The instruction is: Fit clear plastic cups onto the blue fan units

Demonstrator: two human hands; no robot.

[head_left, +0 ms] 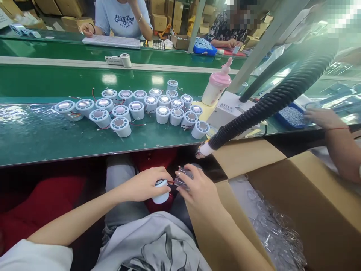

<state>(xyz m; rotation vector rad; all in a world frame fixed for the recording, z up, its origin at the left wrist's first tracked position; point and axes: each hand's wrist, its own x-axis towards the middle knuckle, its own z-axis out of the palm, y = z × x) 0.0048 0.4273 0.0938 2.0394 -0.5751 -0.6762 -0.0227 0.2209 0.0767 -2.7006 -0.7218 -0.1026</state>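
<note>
My left hand point(149, 183) is closed around a light blue plastic cylinder point(160, 195) above my lap, much like the ones on the bench. Short red wires point(170, 182) run from it toward my right hand point(200, 188). Between the thumb and fingers of that hand is a clear plastic cup-shaped part point(182, 177). The cylinder and the clear part are held close together, apart by a small gap. Several pale blue cylinders point(121, 127) with ringed tops and thin wires stand in a group on the green bench point(56, 143) ahead.
A ribbed black hose point(254, 113) with a white nozzle point(205, 149) slants over the bench edge. At my right, an open cardboard box point(316, 210) holds clear plastic parts point(276, 233). A pink-lidded bottle point(216, 84) stands beyond. Co-workers sit across, and another's arm point(338, 139) reaches in at right.
</note>
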